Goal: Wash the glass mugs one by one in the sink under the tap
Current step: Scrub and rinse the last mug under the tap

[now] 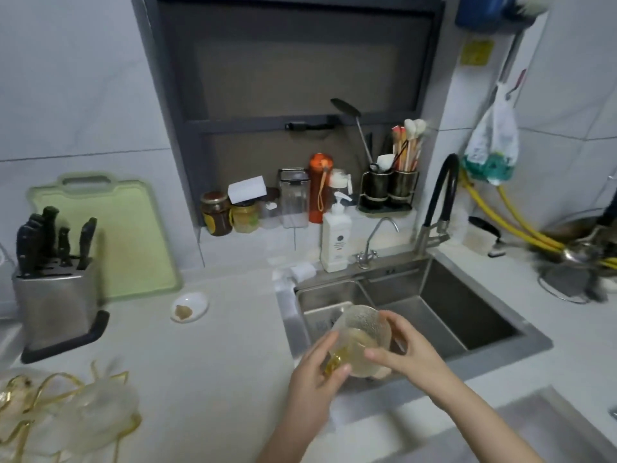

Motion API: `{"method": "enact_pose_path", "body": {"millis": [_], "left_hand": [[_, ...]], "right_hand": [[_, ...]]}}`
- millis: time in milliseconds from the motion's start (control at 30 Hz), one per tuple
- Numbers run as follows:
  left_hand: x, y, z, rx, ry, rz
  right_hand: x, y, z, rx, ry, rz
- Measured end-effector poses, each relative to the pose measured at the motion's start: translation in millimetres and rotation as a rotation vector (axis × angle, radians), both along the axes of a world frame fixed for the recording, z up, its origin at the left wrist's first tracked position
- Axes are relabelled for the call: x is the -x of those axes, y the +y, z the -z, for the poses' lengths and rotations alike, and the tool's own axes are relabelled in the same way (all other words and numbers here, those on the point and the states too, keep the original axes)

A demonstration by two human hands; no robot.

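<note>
I hold one textured glass mug point(362, 332) over the left front part of the steel sink point(531, 332), tilted with its mouth toward the back. My left hand point(317, 372) grips its gold handle side from the left. My right hand point(404, 352) wraps its fingers round the mug's right side and bottom. Several more glass mugs with gold handles point(66, 409) lie blurred on the counter at the lower left. The black-necked tap point(440, 195) arches at the sink's back right, and no water can be seen running from it.
A small second faucet point(370, 242) and a white soap pump bottle point(335, 235) stand behind the sink. A knife block point(53, 282), a green cutting board point(113, 235) and a small dish point(190, 307) sit on the left counter. Jars and utensil holders line the window ledge.
</note>
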State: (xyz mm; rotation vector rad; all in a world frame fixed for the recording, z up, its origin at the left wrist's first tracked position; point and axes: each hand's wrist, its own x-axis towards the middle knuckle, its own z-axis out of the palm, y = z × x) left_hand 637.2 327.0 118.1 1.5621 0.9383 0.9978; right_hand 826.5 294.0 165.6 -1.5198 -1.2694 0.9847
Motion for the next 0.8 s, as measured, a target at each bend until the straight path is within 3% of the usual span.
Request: {"method": "enact_pose_path", "body": {"millis": [200, 400, 800], "left_hand": [[-86, -12, 1, 0.126, -0.115, 0.045], [-183, -25, 5, 0.229, -0.182, -0.001], [-257, 6, 6, 0.337, -0.080, -0.081]], "right_hand": [[-84, -28, 18, -0.148, 0.053, 0.009], [-168, -37, 33, -0.214, -0.038, 0.043], [-251, -15, 47, -0.018, 0.022, -0.012]]}}
